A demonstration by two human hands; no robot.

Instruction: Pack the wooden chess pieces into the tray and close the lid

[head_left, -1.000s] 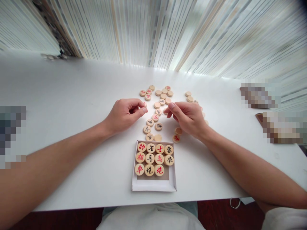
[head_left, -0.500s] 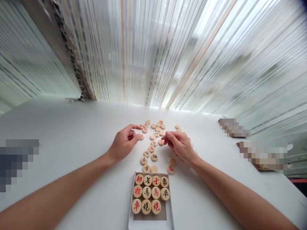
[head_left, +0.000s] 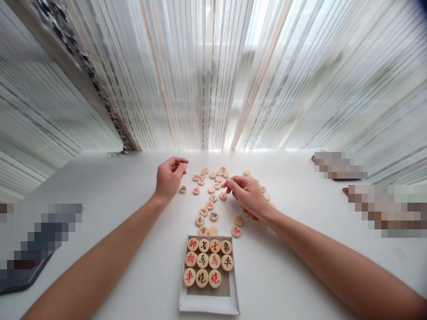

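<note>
Basically wood-look discs — loose pieces [head_left: 213,216] scattered on the white table [head_left: 133,275], eleven boxed pieces [head_left: 202,260] face-up in the shallow box [head_left: 209,306]. My left hand [head_left: 169,178]: thumb and forefinger tips close together, left of the scatter; can't tell if they pinch anything. My right hand [head_left: 250,194]: fingers curled, tips at a blank piece [head_left: 223,183], grip unclear. I'd expect light, stiff, tough, slightly slick faces — best hold is thumb and forefinger across the rim.
</note>
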